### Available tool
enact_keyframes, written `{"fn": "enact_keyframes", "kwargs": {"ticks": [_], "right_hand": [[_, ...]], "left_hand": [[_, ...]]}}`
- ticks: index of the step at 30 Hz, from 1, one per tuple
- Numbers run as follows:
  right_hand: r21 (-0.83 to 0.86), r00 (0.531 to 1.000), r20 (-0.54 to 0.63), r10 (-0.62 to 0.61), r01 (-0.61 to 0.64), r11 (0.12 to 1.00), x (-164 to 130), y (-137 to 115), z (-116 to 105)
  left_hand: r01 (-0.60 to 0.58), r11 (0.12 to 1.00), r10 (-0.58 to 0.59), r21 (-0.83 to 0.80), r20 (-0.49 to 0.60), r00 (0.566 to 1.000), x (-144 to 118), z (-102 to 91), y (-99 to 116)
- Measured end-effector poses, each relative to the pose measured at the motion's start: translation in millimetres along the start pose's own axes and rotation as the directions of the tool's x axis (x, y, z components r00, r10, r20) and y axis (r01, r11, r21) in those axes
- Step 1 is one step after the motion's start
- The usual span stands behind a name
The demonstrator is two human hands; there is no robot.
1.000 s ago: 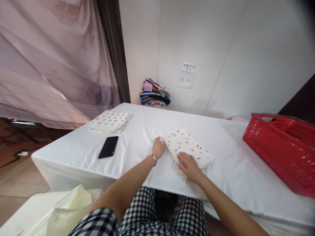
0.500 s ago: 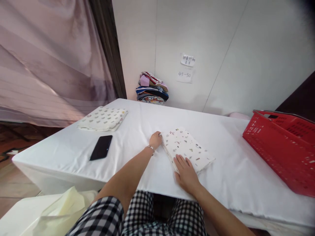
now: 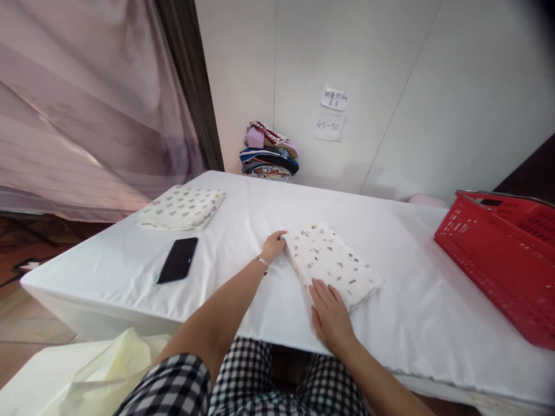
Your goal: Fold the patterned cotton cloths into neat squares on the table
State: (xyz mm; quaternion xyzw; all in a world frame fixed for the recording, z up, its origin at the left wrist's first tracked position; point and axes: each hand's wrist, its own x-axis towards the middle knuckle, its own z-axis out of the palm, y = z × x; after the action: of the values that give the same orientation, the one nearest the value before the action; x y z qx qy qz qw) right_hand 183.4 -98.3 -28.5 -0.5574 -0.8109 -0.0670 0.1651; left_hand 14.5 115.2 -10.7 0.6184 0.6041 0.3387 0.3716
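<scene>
A folded white cloth with small grey and coloured prints lies at a slant in front of me. My left hand, with a bracelet at the wrist, pinches the cloth's far left corner between thumb and fingers. Flat on the near edge of the same cloth rests my right hand, fingers stretched out and holding nothing. To the left, another folded cloth with grey prints lies near the table's left edge.
White fabric covers the table. A black phone lies left of my left arm. At the right stands a red plastic basket. Several folded textiles are stacked beyond the far edge. A white stool with pale yellow fabric is at lower left.
Both hands stay at the cloth, with the right hand shifted very slightly toward me. The view has turned a little, so the basket sits farther right.
</scene>
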Motion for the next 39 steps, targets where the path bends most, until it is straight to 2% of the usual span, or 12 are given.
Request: {"fn": "enact_keyframes", "kwargs": {"ticks": [7,14,16,18,20,21,22,25,27,33,37,39], "right_hand": [[-0.009,1.000,0.002,-0.018,0.018,1.000,-8.8,-0.9,1.9],[-0.026,0.999,-0.041,-0.023,0.022,0.999,-10.5,-1.7,4.2],[-0.031,0.997,-0.070,-0.029,0.027,0.999,-9.6,-2.0,4.7],[-0.033,0.995,-0.096,-0.036,0.033,0.999,-9.1,-2.0,5.2],[-0.032,0.993,-0.110,-0.035,0.032,0.999,-8.6,-1.7,5.5],[-0.030,0.993,-0.113,-0.035,0.032,0.999,-8.3,-1.6,5.5],[-0.028,0.993,-0.116,-0.037,0.034,0.999,-7.9,-1.6,5.4],[-0.024,0.992,-0.119,-0.043,0.041,0.999,-7.3,-3.0,4.3],[-0.016,0.992,-0.117,-0.037,0.035,0.999,-9.1,-5.5,3.1],[0.083,0.997,-0.069,-0.017,0.022,0.996,-24.2,-13.7,-3.9],[0.267,1.000,0.008,0.018,-0.020,0.964,-17.7,-3.1,-19.1],[0.317,0.997,0.018,0.080,-0.082,0.945,-7.0,9.3,-28.4]], "left_hand": [[0.109,0.993,-0.104,0.048,-0.096,0.990,6.3,8.0,1.2],[0.059,0.993,-0.048,0.106,-0.097,0.994,1.3,2.2,9.0],[-0.034,0.989,0.051,0.143,-0.116,0.992,-7.8,1.7,13.4],[-0.241,0.940,0.270,0.242,-0.094,0.958,-20.7,4.0,16.0],[-0.470,0.809,0.494,0.354,0.024,0.869,-35.5,8.4,14.8],[-0.546,0.742,0.555,0.389,0.100,0.826,-42.6,10.9,12.6],[-0.584,0.702,0.573,0.408,0.164,0.803,-48.9,13.3,9.7],[-0.583,0.680,0.524,0.445,0.262,0.811,-60.5,17.8,0.2],[-0.559,0.688,0.493,0.462,0.268,0.828,-62.3,18.6,-3.5],[-0.542,0.698,0.468,0.468,0.275,0.840,-60.4,17.7,-2.6],[-0.535,0.702,0.458,0.471,0.278,0.845,-60.2,18.7,-2.5],[-0.532,0.704,0.453,0.470,0.280,0.846,-60.0,19.2,-3.3]]}}
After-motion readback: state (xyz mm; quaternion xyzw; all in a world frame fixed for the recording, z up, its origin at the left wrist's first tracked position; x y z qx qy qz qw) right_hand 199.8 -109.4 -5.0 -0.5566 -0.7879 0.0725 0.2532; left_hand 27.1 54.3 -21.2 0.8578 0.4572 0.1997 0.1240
